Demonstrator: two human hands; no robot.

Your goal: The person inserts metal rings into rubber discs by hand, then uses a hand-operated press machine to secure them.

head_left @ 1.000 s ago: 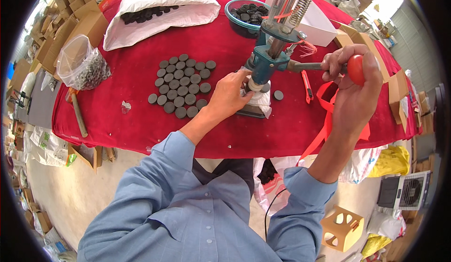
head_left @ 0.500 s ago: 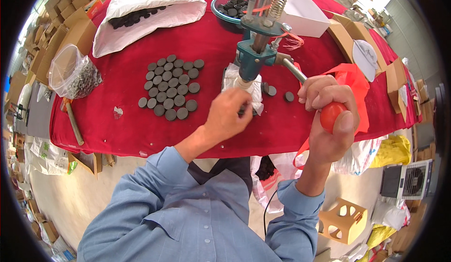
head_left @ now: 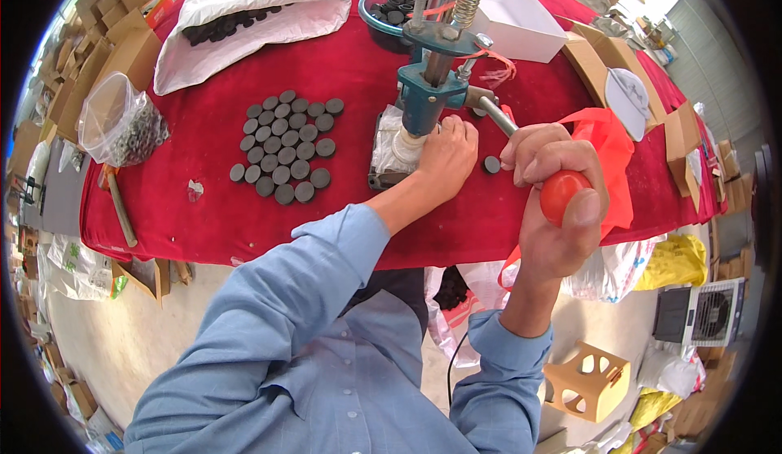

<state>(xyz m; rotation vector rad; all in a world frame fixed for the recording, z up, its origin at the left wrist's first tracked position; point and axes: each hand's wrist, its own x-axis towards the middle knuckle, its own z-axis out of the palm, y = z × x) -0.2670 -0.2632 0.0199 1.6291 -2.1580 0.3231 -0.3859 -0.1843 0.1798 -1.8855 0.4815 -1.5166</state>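
A green hand press (head_left: pixel 432 87) with a coil spring stands on the red-covered table. My right hand (head_left: pixel 558 185) is closed around its lever (head_left: pixel 498 118), and the red ball knob (head_left: pixel 562 197) shows between thumb and fingers. My left hand (head_left: pixel 448 159) reaches across to the right side of the press base, beside the pale ram tip (head_left: pixel 407 144). Its fingers are bent and pressed together, and whatever is under them is hidden. One black disc (head_left: pixel 491 164) lies to the right of that hand. Several black discs (head_left: pixel 281 153) sit grouped left of the press.
Behind are a white sack (head_left: pixel 252 47) of black pieces, a teal-rimmed bowl (head_left: pixel 371 18) and a white box (head_left: pixel 521 22). To the left sit a clear bag (head_left: pixel 122 120) of metal parts and a hammer (head_left: pixel 120 206). A red bag (head_left: pixel 607 149) lies right of the lever.
My left hand has moved from in front of the ram to the right of the base, over where loose discs lay. My right hand keeps its grip on the lever. The view has shifted slightly.
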